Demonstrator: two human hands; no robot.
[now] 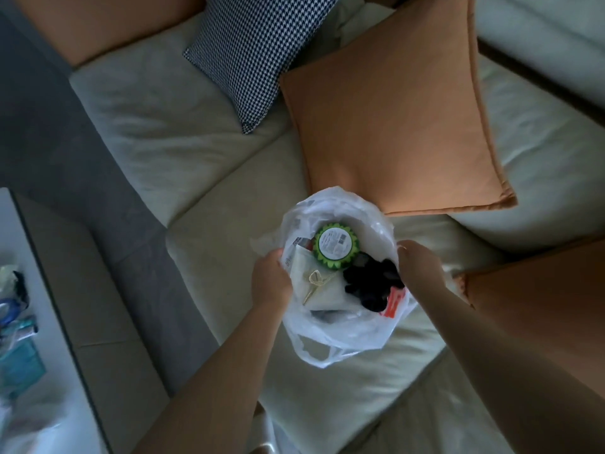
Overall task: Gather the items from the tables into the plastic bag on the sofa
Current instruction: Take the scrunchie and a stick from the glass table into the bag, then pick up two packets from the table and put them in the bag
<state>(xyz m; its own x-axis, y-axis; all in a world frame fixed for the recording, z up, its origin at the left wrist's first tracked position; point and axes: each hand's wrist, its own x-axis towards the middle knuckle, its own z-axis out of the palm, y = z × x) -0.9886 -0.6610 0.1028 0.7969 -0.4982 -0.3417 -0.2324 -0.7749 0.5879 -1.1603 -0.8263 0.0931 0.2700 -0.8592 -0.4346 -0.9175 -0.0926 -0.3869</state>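
Fingers of both the left hand (273, 276) and right hand (420, 268) clutch opposite rims of the plastic bag (347, 339) on the sofa (203, 244). Inside sit a green-rimmed round container (335, 246) and black fabric (371, 286).

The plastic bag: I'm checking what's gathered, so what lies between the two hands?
In the head view, between left hand and right hand: the plastic bag's open mouth, showing a green-rimmed round container, a cream pouch and a black item.

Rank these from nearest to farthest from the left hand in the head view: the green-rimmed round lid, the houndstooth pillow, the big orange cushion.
From the left hand, gripping the bag's left rim:
1. Green-rimmed round lid, inside the bag, just right of the hand.
2. Big orange cushion, behind the bag, up and right.
3. Houndstooth pillow, farthest back on the sofa.
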